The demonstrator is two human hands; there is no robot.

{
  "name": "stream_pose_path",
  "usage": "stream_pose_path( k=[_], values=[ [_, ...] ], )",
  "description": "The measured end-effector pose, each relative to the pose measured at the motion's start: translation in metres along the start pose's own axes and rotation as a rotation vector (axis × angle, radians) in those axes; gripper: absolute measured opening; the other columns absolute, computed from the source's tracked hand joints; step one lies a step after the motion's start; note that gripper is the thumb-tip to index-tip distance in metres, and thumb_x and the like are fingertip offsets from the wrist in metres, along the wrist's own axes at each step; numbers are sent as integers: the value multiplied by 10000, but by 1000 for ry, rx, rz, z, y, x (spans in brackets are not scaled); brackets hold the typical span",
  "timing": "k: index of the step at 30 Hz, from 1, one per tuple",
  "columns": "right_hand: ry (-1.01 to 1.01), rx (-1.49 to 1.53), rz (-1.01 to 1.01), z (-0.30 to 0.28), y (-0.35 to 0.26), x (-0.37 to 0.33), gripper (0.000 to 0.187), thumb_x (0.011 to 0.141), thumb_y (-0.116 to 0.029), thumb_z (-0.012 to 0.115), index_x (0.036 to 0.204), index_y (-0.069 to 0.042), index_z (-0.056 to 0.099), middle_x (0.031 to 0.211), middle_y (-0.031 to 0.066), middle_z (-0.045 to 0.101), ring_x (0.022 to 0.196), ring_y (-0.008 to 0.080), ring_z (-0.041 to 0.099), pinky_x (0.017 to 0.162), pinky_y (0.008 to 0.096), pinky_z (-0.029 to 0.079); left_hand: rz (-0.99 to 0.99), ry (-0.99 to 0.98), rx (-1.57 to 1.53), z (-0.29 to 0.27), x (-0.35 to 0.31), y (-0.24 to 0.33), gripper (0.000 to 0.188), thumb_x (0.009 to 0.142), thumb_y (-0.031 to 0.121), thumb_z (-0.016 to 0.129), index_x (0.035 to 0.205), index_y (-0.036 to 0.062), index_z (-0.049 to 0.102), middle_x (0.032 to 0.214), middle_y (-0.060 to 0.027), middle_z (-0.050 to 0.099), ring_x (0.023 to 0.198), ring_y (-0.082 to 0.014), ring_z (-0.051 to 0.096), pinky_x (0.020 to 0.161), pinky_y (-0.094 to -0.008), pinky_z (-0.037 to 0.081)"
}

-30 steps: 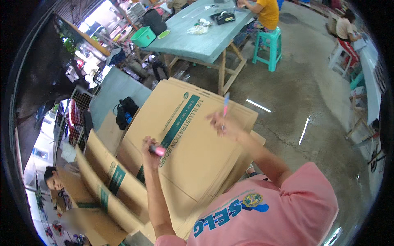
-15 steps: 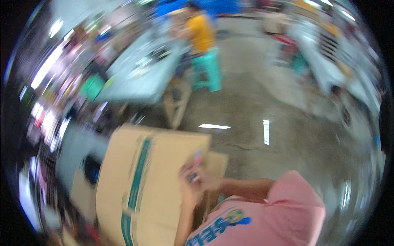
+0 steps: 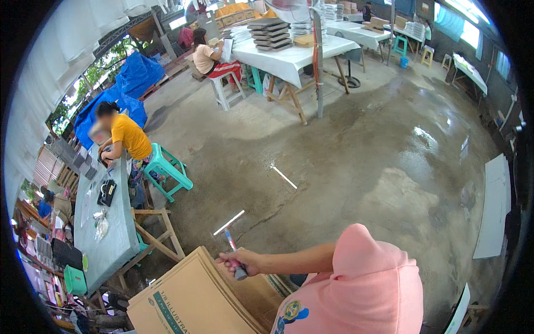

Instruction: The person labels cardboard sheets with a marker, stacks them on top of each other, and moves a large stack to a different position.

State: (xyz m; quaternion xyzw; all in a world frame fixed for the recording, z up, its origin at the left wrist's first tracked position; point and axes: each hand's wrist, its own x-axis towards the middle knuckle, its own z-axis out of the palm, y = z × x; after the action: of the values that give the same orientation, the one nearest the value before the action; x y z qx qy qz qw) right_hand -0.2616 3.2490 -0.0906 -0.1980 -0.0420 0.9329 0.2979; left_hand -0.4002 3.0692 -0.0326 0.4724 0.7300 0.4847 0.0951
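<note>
My right hand (image 3: 239, 263) reaches in from the right, below a pink sleeve. Its fingers are closed around a slim blue and red stick with a dark cylindrical end (image 3: 240, 273); the exact kind of tool is unclear. The coloured end points up and away, while the dark end sticks out under the fist. Just below and beside this hand lies a stack of flat brown cardboard (image 3: 189, 289) with a green printed band, several layers showing along its right edge. My left hand is out of sight.
Left, a person in yellow sits on a turquoise stool (image 3: 167, 172) at a long table (image 3: 89, 245) holding a black pouch (image 3: 106, 192). Farther back, another person sits by a white table (image 3: 278, 58) with dark stacked trays (image 3: 270, 34). A post (image 3: 319, 67) stands before it. The concrete floor (image 3: 356, 161) looks wet.
The view has swung right, showing more floor and back tables. My hands were together above the cardboard; now only the right one shows, holding the stick, and the left has gone from view.
</note>
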Motion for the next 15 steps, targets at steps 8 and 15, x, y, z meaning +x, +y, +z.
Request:
stream_pose_path(
  k=[8,15],
  values=[
    [84,-30,10,-14,7,-7,352,965,-323,515,1109,-4,560,641,-5,502,547,126,512,499,278,446,-62,-34,-22,2,-11,16,603,885,408,589,1291,-14,442,1280,-219,484,1190,-363,478,997,-467,388],
    [56,-117,94,-19,6,-16,327,952,-318,539,1073,-18,595,657,-2,517,545,144,521,487,297,453,-156,-8,-42,4,-24,28,615,888,426,577,1297,-12,438,1286,-219,483,1187,-364,481,991,-468,394]
  ],
)
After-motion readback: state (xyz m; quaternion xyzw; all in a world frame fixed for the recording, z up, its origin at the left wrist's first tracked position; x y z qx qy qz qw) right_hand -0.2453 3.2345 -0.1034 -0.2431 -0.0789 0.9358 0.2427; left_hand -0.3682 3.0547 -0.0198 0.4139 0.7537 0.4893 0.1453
